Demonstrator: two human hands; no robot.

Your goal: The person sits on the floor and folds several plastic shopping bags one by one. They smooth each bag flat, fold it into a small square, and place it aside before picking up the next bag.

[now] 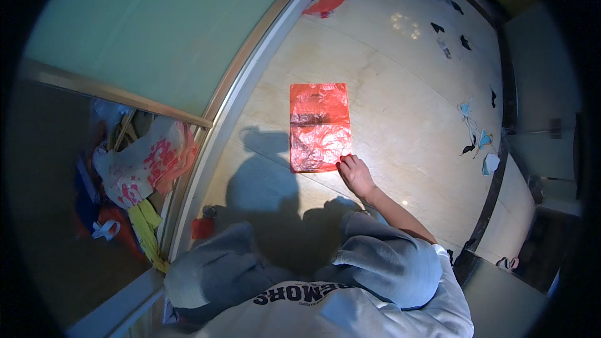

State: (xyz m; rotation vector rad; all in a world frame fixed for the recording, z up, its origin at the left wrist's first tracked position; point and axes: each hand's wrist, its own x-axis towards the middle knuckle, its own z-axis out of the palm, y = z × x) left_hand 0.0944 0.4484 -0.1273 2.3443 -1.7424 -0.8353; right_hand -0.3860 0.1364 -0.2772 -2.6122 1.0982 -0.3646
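A red plastic bag [320, 138] lies flat on the pale marble-look floor before me, wrinkled, with a crease running across its middle. My right hand [357, 177] pinches its near right corner, fingers curled down against the floor. The rest of the bag spreads away from the hand as a neat rectangle. My left hand is out of view.
On the left, a sliding door [155, 23] stands by a cabinet opening with a printed plastic bag [150, 162] and yellow cloth-like material [143, 225]. Another red bag [328, 2] lies farther off. Several black scraps and a blue-white tangle [469, 117] line the right.
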